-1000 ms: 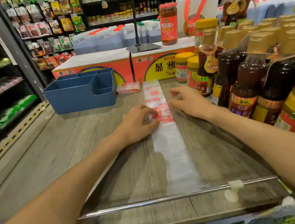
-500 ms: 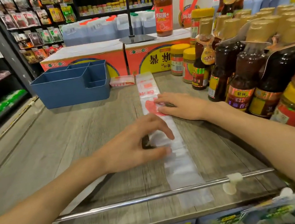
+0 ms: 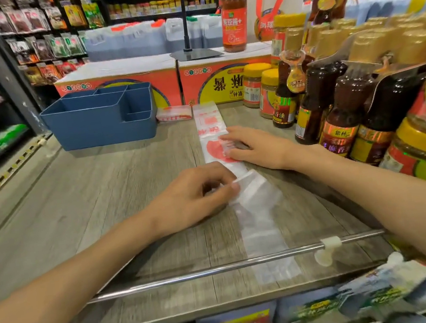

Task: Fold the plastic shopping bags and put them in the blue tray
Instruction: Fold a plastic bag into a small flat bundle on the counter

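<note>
A plastic shopping bag (image 3: 260,217), folded into a long narrow strip with red print at its far half, lies lengthwise on the wooden counter (image 3: 118,183). My left hand (image 3: 197,195) pinches the strip's left edge near its middle, where the plastic lifts slightly. My right hand (image 3: 250,147) rests flat with straight fingers on the red-printed part farther away. The blue tray (image 3: 99,119), with several compartments, stands at the back left. A small folded bag (image 3: 173,113) lies just right of the tray.
Sauce bottles (image 3: 334,109) and jars crowd the counter's right side, close to my right arm. Orange cartons (image 3: 223,82) line the back. A metal rail (image 3: 219,269) runs across the counter's near edge, over the strip's end. Shelves stand at the left.
My left hand has slid toward me along the strip, from beside my right hand to its middle, and now pinches the edge. My right hand has moved onto the printed part.
</note>
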